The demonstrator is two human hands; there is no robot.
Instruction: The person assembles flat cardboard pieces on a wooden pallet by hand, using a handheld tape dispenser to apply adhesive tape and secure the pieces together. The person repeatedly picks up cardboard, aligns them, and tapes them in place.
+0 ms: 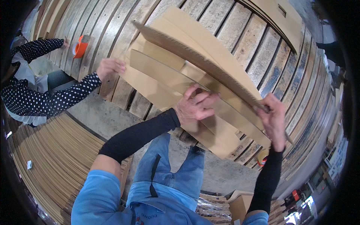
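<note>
Here, we handle a box (150, 86).
Our right hand (273, 118) pinches one flap (168, 43); our left hand (195, 105), half-curled, overlaps another flap (157, 71), hold unclear.

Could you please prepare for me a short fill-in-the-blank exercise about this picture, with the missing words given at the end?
1. Under the left hand is a box made of ____.
2. The right hand, at the end of a raised flap, comes out of a sleeve that is coloured ____.
3. The co-worker's sleeves are black with white ____.
4. The table's slats are made of ____.

Missing words: cardboard; black; dots; wood.
</note>
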